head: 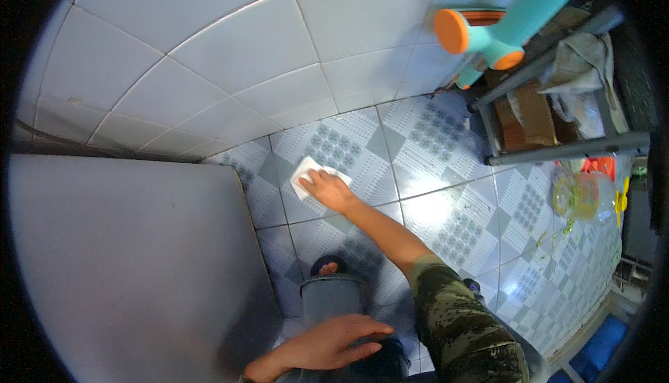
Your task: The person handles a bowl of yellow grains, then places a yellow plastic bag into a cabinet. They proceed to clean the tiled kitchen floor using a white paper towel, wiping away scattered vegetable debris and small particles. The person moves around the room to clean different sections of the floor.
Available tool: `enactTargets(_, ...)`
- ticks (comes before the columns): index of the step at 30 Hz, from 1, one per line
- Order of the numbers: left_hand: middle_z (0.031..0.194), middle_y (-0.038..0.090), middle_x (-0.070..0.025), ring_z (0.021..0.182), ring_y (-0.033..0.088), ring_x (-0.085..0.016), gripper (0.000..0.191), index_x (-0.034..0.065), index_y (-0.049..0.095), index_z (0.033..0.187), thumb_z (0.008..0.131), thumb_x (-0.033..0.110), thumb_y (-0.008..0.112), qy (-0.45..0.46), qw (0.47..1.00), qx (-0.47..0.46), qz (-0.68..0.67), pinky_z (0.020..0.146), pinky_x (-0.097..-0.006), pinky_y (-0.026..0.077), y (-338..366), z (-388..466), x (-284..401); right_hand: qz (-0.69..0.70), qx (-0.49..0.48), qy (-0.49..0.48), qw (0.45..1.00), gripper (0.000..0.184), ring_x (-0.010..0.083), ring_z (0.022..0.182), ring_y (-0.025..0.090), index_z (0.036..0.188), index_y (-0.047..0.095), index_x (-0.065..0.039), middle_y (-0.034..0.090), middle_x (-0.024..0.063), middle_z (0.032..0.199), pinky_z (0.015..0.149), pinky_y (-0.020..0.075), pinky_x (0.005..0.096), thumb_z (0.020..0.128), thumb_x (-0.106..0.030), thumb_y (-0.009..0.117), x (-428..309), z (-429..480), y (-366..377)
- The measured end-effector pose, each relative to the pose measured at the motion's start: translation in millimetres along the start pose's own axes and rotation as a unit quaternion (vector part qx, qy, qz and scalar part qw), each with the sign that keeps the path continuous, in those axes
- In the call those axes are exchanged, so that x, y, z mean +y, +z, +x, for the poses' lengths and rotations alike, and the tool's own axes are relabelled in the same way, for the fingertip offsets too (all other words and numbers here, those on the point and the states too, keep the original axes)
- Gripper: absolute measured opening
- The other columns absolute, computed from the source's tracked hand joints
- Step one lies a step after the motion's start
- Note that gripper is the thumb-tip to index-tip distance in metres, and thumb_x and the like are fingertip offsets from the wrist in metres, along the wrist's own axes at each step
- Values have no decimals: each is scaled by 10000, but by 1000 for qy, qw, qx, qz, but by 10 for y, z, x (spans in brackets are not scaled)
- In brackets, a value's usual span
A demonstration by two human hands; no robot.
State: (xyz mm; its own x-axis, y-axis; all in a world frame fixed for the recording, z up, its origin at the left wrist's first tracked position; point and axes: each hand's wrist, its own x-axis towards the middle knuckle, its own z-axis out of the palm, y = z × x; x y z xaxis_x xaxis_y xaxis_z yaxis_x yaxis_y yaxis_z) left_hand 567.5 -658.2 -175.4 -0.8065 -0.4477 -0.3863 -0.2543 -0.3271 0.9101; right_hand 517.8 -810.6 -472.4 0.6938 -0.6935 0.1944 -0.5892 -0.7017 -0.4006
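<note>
My right hand (328,190) presses a white cloth or folded tissue (306,169) against the patterned tile floor (360,174), near the foot of the tiled wall. The fingers lie on top of the white piece, which sticks out on both sides of them. A camouflage sleeve covers that upper arm. My left hand (339,338) hovers above my legs at the bottom of the view, with its thumb and fingers apart and nothing between them.
A large grey-white panel or appliance (136,247) fills the left. A metal rack (564,150) at right holds a cardboard box (528,116) and cloths. A turquoise and orange tubular object (491,38) stands near the wall. A clear plastic bottle (585,197) and green scraps lie on the floor.
</note>
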Motion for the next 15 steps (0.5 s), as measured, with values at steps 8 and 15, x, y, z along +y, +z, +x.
enactTargets(8,1110,576,-130,1032,547,-270,348,67,499,1248,926,198,500,-61,993,42,-87,886,-372,428,-267,-37,-189,-45,1,111,993,358,263,860,575,1166,546,-126,471,128,1049,665,546,364,812,-123,494,786,816,-115)
enactTargets(15,1106,577,-131,1036,549,-267,327,58,511,1229,927,183,499,-57,994,19,-95,893,-366,425,-420,125,-206,-141,99,359,917,610,321,880,588,1308,429,-103,487,164,1086,679,530,394,712,-31,538,1660,-312,-554)
